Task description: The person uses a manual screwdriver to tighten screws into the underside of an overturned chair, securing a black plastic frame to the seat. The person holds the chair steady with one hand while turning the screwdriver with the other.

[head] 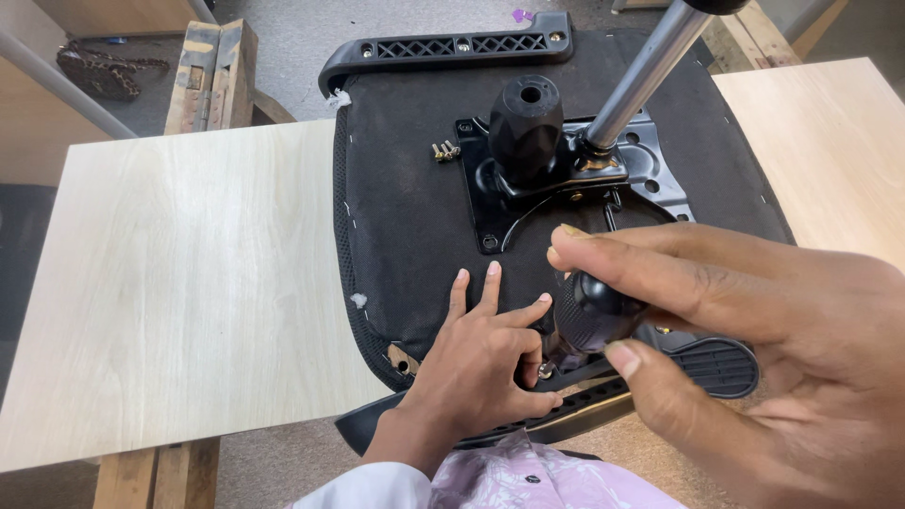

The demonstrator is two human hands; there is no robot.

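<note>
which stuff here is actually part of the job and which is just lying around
In use:
right hand gripping the screwdriver
left hand steadying its tip on the seat
metal plate with knob and lever
loose screws
armrests

Lying about:
boards
chain
timber block

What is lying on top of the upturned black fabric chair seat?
On the black fabric chair seat lie a black metal mechanism plate and loose brass screws. Both hands cover the near edge.
</note>
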